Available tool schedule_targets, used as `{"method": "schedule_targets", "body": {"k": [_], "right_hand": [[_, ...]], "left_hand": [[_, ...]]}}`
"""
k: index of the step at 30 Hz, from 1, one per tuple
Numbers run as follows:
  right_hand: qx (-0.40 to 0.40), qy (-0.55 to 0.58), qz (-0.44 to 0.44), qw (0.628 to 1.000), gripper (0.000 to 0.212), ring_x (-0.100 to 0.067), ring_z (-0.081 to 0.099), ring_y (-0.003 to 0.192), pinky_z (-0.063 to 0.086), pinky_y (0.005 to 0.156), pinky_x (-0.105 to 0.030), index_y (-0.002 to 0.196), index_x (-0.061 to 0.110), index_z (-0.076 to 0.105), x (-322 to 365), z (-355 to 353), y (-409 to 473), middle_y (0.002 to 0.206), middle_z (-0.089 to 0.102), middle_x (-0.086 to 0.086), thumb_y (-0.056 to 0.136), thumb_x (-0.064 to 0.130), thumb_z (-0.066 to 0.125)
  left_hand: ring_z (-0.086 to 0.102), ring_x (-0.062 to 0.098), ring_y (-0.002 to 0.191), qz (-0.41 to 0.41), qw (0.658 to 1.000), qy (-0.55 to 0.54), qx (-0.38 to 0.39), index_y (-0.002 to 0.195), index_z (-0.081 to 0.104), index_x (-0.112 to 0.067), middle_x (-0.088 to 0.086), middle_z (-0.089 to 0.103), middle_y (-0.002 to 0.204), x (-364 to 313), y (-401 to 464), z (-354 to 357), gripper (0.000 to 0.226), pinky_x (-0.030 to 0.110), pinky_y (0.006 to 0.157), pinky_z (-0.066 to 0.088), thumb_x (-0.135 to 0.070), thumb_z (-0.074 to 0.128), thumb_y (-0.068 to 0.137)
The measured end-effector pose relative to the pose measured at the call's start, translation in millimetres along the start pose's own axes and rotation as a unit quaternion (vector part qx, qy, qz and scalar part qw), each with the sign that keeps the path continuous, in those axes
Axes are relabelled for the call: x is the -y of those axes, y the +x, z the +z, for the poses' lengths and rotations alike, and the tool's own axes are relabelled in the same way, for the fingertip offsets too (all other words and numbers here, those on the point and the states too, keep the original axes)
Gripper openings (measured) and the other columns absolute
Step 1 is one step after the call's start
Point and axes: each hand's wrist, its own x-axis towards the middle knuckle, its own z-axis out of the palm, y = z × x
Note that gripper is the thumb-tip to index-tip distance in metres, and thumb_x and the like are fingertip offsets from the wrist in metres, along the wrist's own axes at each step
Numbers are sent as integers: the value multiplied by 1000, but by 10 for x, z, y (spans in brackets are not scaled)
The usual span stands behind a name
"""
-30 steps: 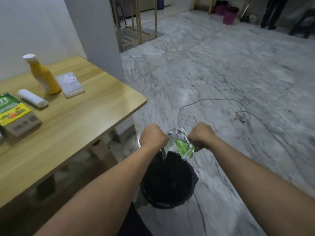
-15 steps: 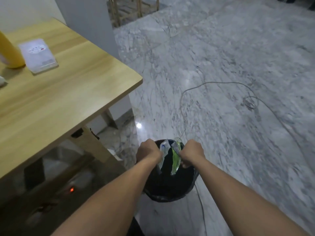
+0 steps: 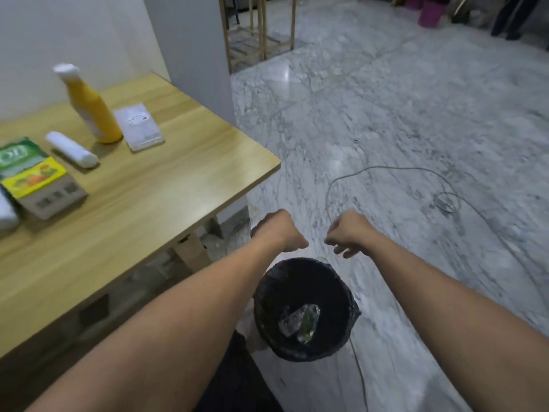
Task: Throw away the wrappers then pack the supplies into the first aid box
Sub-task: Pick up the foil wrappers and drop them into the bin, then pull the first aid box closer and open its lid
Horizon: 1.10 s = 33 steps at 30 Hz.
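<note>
A black-lined bin (image 3: 344,295) stands on the floor beside the table. Crumpled silver and green wrappers (image 3: 300,322) lie at its bottom. My left hand (image 3: 279,230) hovers above the bin's far rim, fingers curled with nothing in them. My right hand (image 3: 350,233) is beside it, fingers loosely apart and empty. On the wooden table (image 3: 166,185) stand a yellow bottle (image 3: 92,108), a white gauze roll (image 3: 71,149), a clear flat packet (image 3: 139,126) and a green and yellow box (image 3: 38,179).
A thin cable (image 3: 416,185) loops across the marble floor beyond the bin. A wooden frame (image 3: 258,28) stands at the back, pink buckets (image 3: 427,11) and a person's legs (image 3: 511,16) at the far right. A white object (image 3: 6,212) sits at the table's left edge.
Both hands held the wrappers over the bin; they have let go and risen apart. The wrappers now lie inside the bin. The view has tilted back up toward the table.
</note>
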Motion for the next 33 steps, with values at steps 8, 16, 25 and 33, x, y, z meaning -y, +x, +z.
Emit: {"method": "schedule_targets", "body": {"k": [8, 16, 25, 33], "right_hand": [[48, -79, -132, 987, 29, -21, 73, 84, 61, 76, -41, 105, 4, 65, 760, -897, -869, 96, 73, -13, 78, 9, 76], [25, -133, -222, 966, 33, -21, 72, 85, 60, 78, -43, 110, 2, 65, 1605, -1161, -1479, 89, 73, -10, 79, 7, 75], [28, -165, -359, 918, 35, -22, 72, 85, 61, 77, -44, 111, 2, 65, 2963, -596, -1905, 97, 73, -16, 79, 9, 76], [-28, -166, -519, 838, 31, -25, 70, 87, 59, 80, -40, 105, 7, 72, 3988, 359, -2144, 99, 74, -11, 75, 10, 78]], "left_hand": [[71, 20, 93, 109, 993, 11, 42, 113, 66, -3, 9, 72, 105, -465, -867, -989, 53, 39, 80, 61, -37, 80, 75], [69, 26, 103, 108, 993, 14, -47, 120, 63, -3, 11, 69, 107, -239, -1686, -1993, 53, 44, 87, 58, -28, 80, 77], [62, 21, 80, 43, 983, 21, -176, 102, 68, -9, 11, 63, 89, 879, -2257, -3008, 36, 40, 81, 57, -28, 82, 75], [63, 24, 105, -54, 945, 41, -319, 118, 67, -9, 8, 68, 116, 2129, -2572, -3604, 48, 32, 89, 50, -30, 79, 77]]}}
